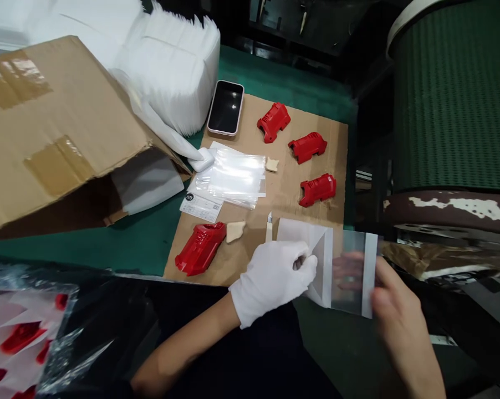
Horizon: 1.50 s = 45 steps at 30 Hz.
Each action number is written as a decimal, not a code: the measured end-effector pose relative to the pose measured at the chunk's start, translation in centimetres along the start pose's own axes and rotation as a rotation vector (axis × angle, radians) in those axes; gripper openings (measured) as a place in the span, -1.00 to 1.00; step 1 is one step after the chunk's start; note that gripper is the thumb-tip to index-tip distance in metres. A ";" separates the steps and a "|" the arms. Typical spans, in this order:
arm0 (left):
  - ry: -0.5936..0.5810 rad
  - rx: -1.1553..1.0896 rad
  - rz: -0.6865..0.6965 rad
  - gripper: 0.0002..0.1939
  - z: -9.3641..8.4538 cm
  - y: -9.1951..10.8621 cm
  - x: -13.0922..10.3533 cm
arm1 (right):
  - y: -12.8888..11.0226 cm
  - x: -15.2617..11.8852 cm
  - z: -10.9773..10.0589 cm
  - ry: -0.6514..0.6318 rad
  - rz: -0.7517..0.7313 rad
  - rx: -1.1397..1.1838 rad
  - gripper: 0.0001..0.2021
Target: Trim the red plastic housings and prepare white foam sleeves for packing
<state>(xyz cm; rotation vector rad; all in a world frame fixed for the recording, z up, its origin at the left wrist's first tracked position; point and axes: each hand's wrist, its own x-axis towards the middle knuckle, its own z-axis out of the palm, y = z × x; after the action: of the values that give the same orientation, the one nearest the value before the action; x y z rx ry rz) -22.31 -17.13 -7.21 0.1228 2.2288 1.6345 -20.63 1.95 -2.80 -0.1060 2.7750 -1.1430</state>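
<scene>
My left hand (273, 277), in a white glove, pinches the milky part of a plastic bag (302, 230) between thumb and fingers. My right hand (403, 316) is bare and slightly blurred; it grips the far edge of the bag's clear flap, with its fingers showing through the film. The bag is stretched between both hands over the cardboard's front right corner. Whether anything is inside it, I cannot tell. Just beyond the glove lies a craft knife (269, 226). A red plastic housing (200, 249) rests to the left, touching a cream-coloured scrap (235, 231).
More red housings (319, 189) lie on the cardboard sheet (287, 194). Clear bags (237, 174), a printed label (200, 207) and a phone (226, 108) sit left. A carton (67, 127) and white foam sheets (179, 66) stand beyond. A green ribbed cylinder (458, 111) is right.
</scene>
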 end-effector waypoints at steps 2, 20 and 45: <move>-0.002 0.002 0.037 -0.66 0.9 -0.1 0.3 | -0.3 0.0 -0.3 0.034 0.022 -0.140 -0.70; 0.108 0.120 0.049 -0.65 3.7 0.7 0.2 | -2.7 -0.4 -0.5 0.010 0.011 -0.457 -0.72; 0.192 0.029 0.320 -0.79 2.7 -2.2 -2.2 | -1.7 1.6 2.1 -0.451 0.843 0.684 -0.33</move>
<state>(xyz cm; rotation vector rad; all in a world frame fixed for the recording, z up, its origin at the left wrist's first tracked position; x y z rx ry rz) -19.04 -16.00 -9.41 0.3615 2.4803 1.8442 -21.83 -0.90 -3.20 0.7004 1.6170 -1.4527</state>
